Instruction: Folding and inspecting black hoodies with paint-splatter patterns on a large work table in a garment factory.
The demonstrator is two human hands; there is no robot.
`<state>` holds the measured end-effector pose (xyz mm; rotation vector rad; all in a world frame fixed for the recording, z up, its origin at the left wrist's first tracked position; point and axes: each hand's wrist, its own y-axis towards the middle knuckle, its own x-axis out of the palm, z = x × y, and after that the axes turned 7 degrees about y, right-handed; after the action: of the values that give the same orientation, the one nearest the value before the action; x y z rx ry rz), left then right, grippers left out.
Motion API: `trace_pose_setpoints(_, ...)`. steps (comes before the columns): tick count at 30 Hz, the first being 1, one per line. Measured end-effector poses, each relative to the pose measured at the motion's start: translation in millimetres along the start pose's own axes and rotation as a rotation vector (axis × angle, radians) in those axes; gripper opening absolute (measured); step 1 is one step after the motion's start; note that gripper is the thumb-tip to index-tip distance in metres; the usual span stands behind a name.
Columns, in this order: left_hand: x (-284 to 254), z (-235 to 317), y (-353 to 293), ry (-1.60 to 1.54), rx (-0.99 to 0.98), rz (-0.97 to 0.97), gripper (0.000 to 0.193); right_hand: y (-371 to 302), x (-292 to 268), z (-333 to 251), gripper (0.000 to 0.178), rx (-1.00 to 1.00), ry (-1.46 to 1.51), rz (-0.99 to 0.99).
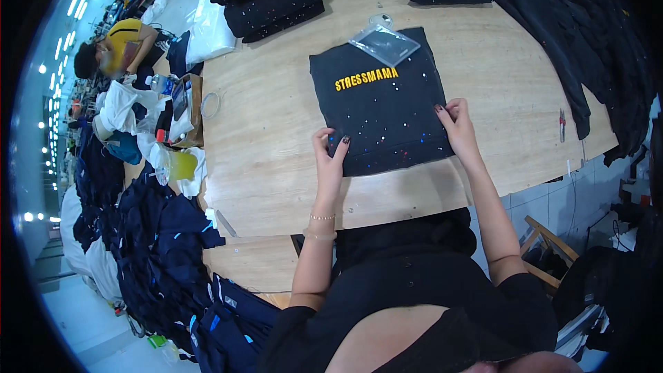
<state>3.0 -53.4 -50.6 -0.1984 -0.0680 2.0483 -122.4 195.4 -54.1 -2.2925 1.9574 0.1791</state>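
Observation:
In front of me a folded black garment (376, 121) with small coloured paint specks and yellow raised lettering lies flat on the wooden table. My left hand (330, 148) pinches its left edge near the front corner between thumb and fingers. On the opposite side my right hand (456, 121) grips the right edge, with the thumb on top of the cloth. A clear rectangular plastic piece (385, 45) rests over the garment's far edge, above the lettering.
Stacked speckled black garments (268, 0) stand at the far left, with more dark cloth (545, 34) along the right. Small snips (562, 126) lie to the right. A wooden box (195, 110), a cup of yellow drink (181, 166) and dark clothes (155, 235) are at left. Another person (124, 45) sits beyond.

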Motion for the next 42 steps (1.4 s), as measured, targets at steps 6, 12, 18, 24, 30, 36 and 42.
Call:
trace_pose_setpoints(6,-2,20,2,0.356,-0.211,0.061,0.033,-1,1,-14,0.047,0.088,-0.363,0.067)
trace_pose_setpoints(12,-4,-4,2,-0.132,-0.238,-0.045,0.052,-2,13,6,0.045,0.026,-0.478,0.125)
trace_pose_setpoints(18,-42,45,93,-0.030,-0.189,0.092,0.066,-3,16,-141,0.056,-0.513,-0.393,0.241)
trace_pose_setpoints(24,-20,59,214,0.105,-0.679,-0.175,0.068,-7,95,-56,0.052,-0.640,-0.879,-0.252)
trace_pose_setpoints(30,-3,35,250,-0.160,-0.576,-0.204,0.022,-11,87,-68,0.053,-0.648,-0.824,-0.339)
trace_pose_setpoints(36,-11,-11,262,-0.354,0.088,0.529,0.017,-10,99,-68,0.052,-0.699,-0.732,-0.418)
trace_pose_setpoints(42,-18,37,193,-0.207,-0.038,0.116,0.024,-5,84,-58,0.050,-0.669,-0.725,-0.333)
